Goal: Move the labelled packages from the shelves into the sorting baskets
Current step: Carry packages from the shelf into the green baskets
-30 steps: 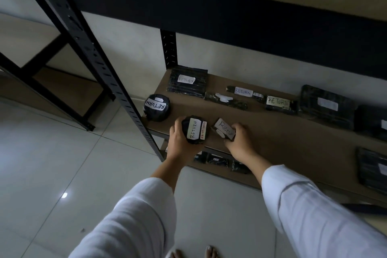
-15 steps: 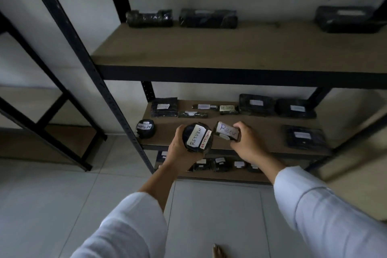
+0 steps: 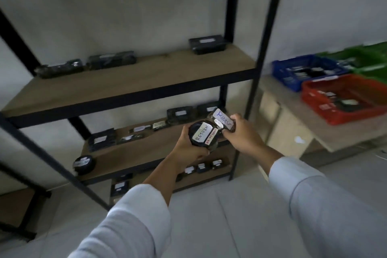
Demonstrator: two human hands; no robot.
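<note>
Left hand [image 3: 189, 148] grips a round RETURN package [image 3: 202, 136] and right hand [image 3: 240, 135] a small Return packet [image 3: 223, 120], both off the shelf, so either could land in the wrong basket [image 3: 343, 111].

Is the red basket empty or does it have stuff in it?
Not empty. The red basket already holds several dark packages with white labels.
</note>
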